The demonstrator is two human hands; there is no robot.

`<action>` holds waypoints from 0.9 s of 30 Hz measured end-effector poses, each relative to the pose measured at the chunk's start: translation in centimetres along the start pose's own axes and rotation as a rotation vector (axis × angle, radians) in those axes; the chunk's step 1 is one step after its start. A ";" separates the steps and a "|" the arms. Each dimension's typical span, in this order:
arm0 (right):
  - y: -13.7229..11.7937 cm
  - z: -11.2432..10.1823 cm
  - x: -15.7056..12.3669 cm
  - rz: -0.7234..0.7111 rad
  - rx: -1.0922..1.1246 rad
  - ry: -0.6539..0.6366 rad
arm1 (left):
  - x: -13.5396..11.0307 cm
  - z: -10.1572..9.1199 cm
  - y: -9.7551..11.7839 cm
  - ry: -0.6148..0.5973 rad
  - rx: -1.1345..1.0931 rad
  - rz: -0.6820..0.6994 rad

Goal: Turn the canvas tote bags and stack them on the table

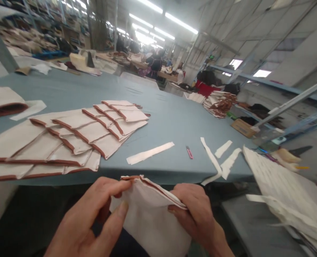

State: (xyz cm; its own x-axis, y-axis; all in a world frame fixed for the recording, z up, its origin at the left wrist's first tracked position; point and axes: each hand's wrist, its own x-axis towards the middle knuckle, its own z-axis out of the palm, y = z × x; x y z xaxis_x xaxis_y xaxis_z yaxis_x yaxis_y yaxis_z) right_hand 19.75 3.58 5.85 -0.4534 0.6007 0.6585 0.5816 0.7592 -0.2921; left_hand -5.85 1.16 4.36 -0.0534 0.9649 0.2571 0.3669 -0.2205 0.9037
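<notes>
A cream fabric piece [153, 217] with a brown-trimmed, folded top edge hangs in front of the table's near edge. At its upper left corner, my left hand [94, 210] holds it, with the index finger on the brown trim and the thumb lower down on the cloth. My right hand [197, 212] pinches the layered edge at the right, the thumb on the near side. Overlapping cream pieces with brown edging [75, 135] lie on the table to the left. Beyond my hands are a loose cream strip [150, 152] and small pink-handled thread snips [189, 152].
The blue-green table [171, 125] stretches ahead. Scrap strips [213, 160] lie at its right edge. A stack of brown-edged pieces [219, 103] sits at the far right corner, near a cardboard box [243, 128]. White cloth [287, 192] covers a surface at right. Metal poles stand around.
</notes>
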 end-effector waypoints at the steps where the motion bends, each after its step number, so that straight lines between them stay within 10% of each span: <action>1: 0.2 0.0 -0.1 0.003 -0.003 -0.033 | 0.3 0.2 -0.7 -0.022 0.049 0.070; 16: 1.8 0.5 -1.4 0.002 -0.047 -0.130 | 0.8 2.1 -5.1 -0.063 0.114 0.064; 23: 2.1 2.4 -2.6 -0.022 -0.011 -0.194 | -0.5 2.3 -4.5 -0.070 0.223 0.286; 27: 3.0 4.5 -4.2 0.012 0.009 -0.312 | -1.6 1.5 -5.1 -0.151 0.217 0.138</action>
State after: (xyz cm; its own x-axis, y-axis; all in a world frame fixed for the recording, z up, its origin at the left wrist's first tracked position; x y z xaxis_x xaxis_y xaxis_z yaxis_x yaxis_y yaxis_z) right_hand 20.30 4.46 -0.90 -0.6329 0.6563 0.4108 0.5829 0.7531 -0.3051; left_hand -6.26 0.95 -1.18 0.1437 0.9416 0.3044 0.5519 -0.3316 0.7652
